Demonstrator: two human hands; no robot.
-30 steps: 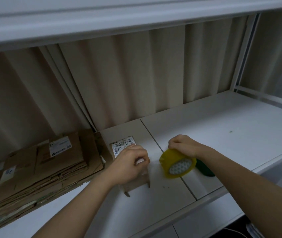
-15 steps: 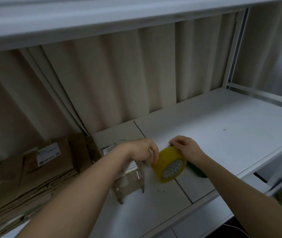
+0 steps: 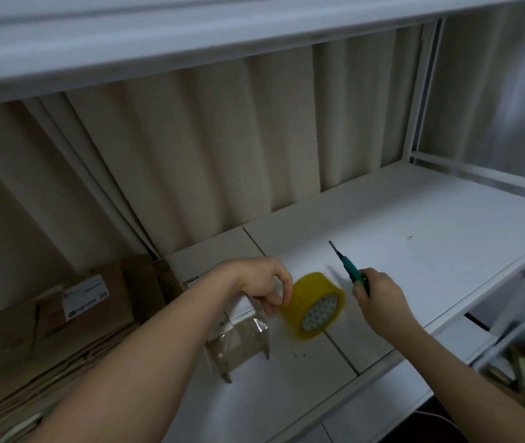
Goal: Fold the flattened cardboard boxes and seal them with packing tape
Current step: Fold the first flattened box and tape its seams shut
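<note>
A small folded cardboard box (image 3: pixel 238 345) stands on the white shelf (image 3: pixel 430 251), with shiny tape across its near face. My left hand (image 3: pixel 266 284) hovers over the box and pinches the edge of a yellow roll of packing tape (image 3: pixel 315 305), which is lifted just right of the box. My right hand (image 3: pixel 377 294) grips a green-handled utility knife (image 3: pixel 349 268) with its blade pointing up and away, right of the roll. A stack of flattened cardboard boxes (image 3: pixel 62 321) lies at the left.
Beige curtains hang behind the shelf, and a white upper shelf (image 3: pixel 222 33) runs overhead. A white wire basket (image 3: pixel 510 343) with items sits at the lower right, below the shelf edge. A seam runs across the shelf surface under the tape roll.
My right hand let go of the tape roll and now holds up the green knife. My left hand left the box top and took hold of the roll.
</note>
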